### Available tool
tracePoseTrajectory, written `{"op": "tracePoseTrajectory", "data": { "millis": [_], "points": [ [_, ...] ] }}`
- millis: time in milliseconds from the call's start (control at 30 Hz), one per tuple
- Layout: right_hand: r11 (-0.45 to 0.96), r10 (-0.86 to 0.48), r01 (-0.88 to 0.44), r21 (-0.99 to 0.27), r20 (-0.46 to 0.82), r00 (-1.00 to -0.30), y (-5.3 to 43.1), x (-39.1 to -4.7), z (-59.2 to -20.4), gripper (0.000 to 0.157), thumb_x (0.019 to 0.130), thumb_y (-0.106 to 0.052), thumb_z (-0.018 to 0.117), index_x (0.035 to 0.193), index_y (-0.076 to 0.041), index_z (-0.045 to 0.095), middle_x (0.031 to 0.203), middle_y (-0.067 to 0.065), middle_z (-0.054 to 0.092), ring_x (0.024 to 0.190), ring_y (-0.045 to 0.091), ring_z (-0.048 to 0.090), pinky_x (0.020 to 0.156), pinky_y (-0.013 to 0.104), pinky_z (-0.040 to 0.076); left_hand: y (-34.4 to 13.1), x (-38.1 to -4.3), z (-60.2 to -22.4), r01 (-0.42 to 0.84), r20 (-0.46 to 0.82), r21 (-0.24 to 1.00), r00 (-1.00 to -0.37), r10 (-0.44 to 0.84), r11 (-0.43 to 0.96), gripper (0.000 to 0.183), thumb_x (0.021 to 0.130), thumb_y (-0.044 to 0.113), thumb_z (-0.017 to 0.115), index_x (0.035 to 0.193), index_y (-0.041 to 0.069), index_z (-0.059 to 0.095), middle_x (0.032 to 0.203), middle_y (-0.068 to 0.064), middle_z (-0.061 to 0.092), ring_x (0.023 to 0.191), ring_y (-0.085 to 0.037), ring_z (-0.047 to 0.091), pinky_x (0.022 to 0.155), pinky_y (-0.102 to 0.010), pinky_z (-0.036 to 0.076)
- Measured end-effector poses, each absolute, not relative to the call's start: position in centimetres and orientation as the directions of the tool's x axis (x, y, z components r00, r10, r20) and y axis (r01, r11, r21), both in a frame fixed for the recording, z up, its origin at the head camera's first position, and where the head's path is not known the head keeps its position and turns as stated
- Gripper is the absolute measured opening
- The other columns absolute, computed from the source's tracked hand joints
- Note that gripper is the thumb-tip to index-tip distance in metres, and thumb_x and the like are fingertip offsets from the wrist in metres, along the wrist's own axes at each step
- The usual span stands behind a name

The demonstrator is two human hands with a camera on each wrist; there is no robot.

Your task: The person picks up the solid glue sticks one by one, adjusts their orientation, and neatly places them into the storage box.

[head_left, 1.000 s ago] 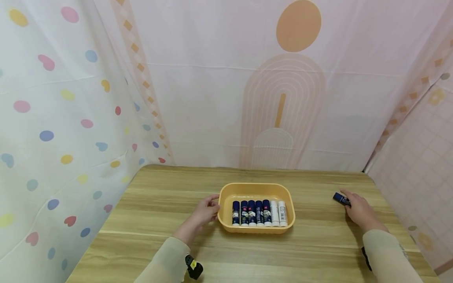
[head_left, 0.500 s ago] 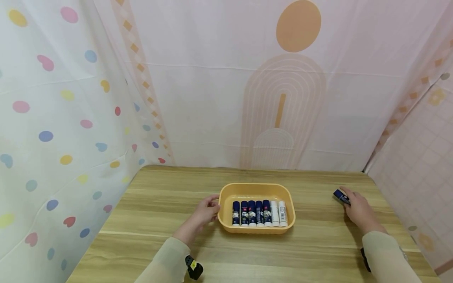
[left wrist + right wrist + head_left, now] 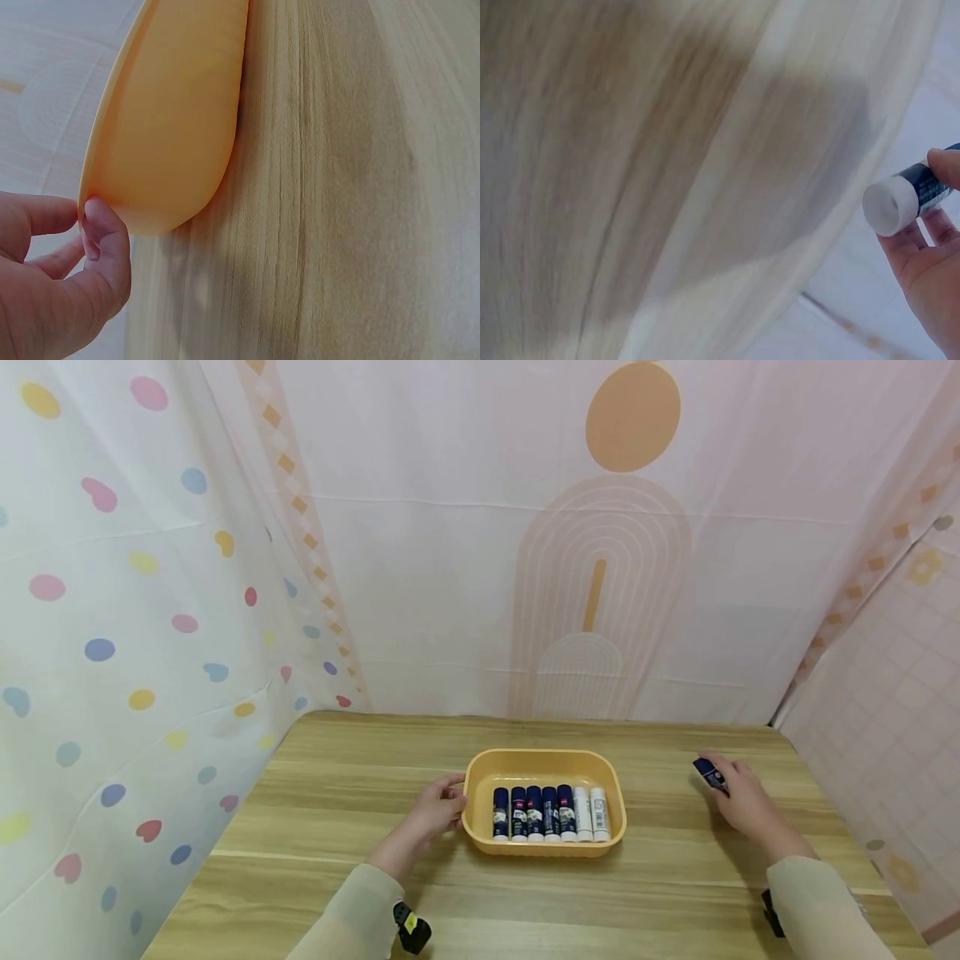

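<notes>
My left hand (image 3: 435, 807) pinches the left rim of a yellow plastic basket (image 3: 543, 850); in the left wrist view, thumb and fingers meet at the rim of the basket (image 3: 172, 112). Inside it lies a row of glue sticks (image 3: 533, 814), several with dark blue caps and two white ones at the right end. Over on the right side of the table, my right hand (image 3: 744, 797) grips another glue stick (image 3: 709, 772). The right wrist view shows the white base of this glue stick (image 3: 891, 207) sticking out between thumb and fingers, above the tabletop.
The wooden table (image 3: 337, 893) carries the basket near its middle. Behind it hangs a pale curtain (image 3: 435, 568) with printed shapes, and a dotted curtain (image 3: 150, 635) lines the left side. Each wrist wears a black device, such as the left wrist camera (image 3: 411, 928).
My right hand has lifted the glue stick off the table and moved a little to the left with it. The left hand and the basket stay where they were.
</notes>
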State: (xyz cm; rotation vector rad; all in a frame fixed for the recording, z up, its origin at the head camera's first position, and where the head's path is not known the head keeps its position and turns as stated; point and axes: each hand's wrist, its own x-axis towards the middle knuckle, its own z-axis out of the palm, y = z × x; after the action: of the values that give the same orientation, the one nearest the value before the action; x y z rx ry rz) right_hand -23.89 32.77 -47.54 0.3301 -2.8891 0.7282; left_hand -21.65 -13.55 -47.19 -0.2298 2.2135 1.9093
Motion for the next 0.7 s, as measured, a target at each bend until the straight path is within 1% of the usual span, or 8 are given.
{"op": "tracePoseTrajectory", "data": {
  "millis": [100,200,267,367,467,600,700],
  "points": [
    [0.83,-0.177,-0.247,-0.501,0.183,-0.967,32.3,-23.7,-47.3,0.059,0.088,0.004,0.057,0.141,-0.002,0.033,0.111,0.037,0.044,0.092,0.046,0.052,0.067,0.048,0.049,-13.5,-21.6,-47.1,-0.258,-0.264,0.954,-0.964,0.021,0.152,0.042,0.095,0.001,0.048,0.137,0.0,0.043,0.096,-0.007,0.045,0.071,-0.014,0.049,0.061,-0.027,0.047],
    [0.794,-0.18,-0.263,-0.548,0.201,-0.963,31.8,-23.7,-47.2,0.058,0.088,0.003,0.058,0.14,0.001,0.033,0.109,0.034,0.046,0.086,0.036,0.054,0.062,0.037,0.049,-13.5,-21.6,-47.1,-0.262,-0.268,0.953,-0.963,0.021,0.153,0.042,0.095,0.001,0.048,0.137,0.001,0.044,0.096,-0.007,0.045,0.071,-0.014,0.049,0.061,-0.027,0.047],
    [0.775,-0.175,-0.267,-0.573,0.212,-0.961,31.5,-23.7,-47.1,0.058,0.088,0.002,0.06,0.14,0.002,0.034,0.108,0.032,0.048,0.083,0.031,0.055,0.061,0.033,0.049,-13.5,-21.7,-47.2,-0.26,-0.266,0.954,-0.964,0.022,0.152,0.042,0.095,0.001,0.048,0.137,0.0,0.044,0.096,-0.007,0.045,0.071,-0.014,0.049,0.062,-0.027,0.048],
    [0.745,-0.152,-0.246,-0.62,0.201,-0.968,30.8,-23.6,-46.8,0.059,0.088,-0.002,0.062,0.139,0.003,0.033,0.107,0.03,0.052,0.081,0.028,0.058,0.063,0.033,0.05,-13.6,-21.7,-47.3,-0.257,-0.263,0.954,-0.965,0.019,0.152,0.042,0.095,0.001,0.048,0.137,0.0,0.044,0.097,-0.007,0.045,0.071,-0.014,0.049,0.061,-0.026,0.048],
    [0.704,-0.12,-0.194,-0.683,0.154,-0.981,30.1,-23.4,-46.5,0.06,0.089,-0.005,0.061,0.14,0.002,0.031,0.107,0.029,0.052,0.083,0.031,0.059,0.063,0.033,0.051,-13.6,-21.7,-47.3,-0.263,-0.268,0.953,-0.963,0.015,0.152,0.041,0.095,0.002,0.048,0.137,0.001,0.044,0.097,-0.007,0.045,0.072,-0.014,0.049,0.061,-0.025,0.047],
    [0.654,-0.067,-0.084,-0.752,0.053,-0.996,28.9,-23.1,-46.0,0.062,0.091,-0.012,0.061,0.143,-0.001,0.027,0.112,0.03,0.049,0.09,0.033,0.057,0.064,0.033,0.051,-13.6,-21.7,-47.4,-0.263,-0.269,0.952,-0.963,0.013,0.154,0.041,0.095,0.002,0.048,0.137,0.002,0.045,0.096,-0.007,0.044,0.072,-0.014,0.049,0.06,-0.024,0.047],
    [0.606,-0.021,0.014,-0.796,-0.034,-0.999,28.0,-23.0,-45.5,0.066,0.092,-0.017,0.061,0.145,-0.001,0.024,0.115,0.03,0.047,0.088,0.029,0.057,0.064,0.034,0.052,-13.6,-21.8,-47.6,-0.252,-0.258,0.955,-0.966,0.015,0.153,0.041,0.095,0.001,0.048,0.137,0.001,0.044,0.095,-0.007,0.044,0.071,-0.014,0.049,0.06,-0.024,0.046]
  ]
}}
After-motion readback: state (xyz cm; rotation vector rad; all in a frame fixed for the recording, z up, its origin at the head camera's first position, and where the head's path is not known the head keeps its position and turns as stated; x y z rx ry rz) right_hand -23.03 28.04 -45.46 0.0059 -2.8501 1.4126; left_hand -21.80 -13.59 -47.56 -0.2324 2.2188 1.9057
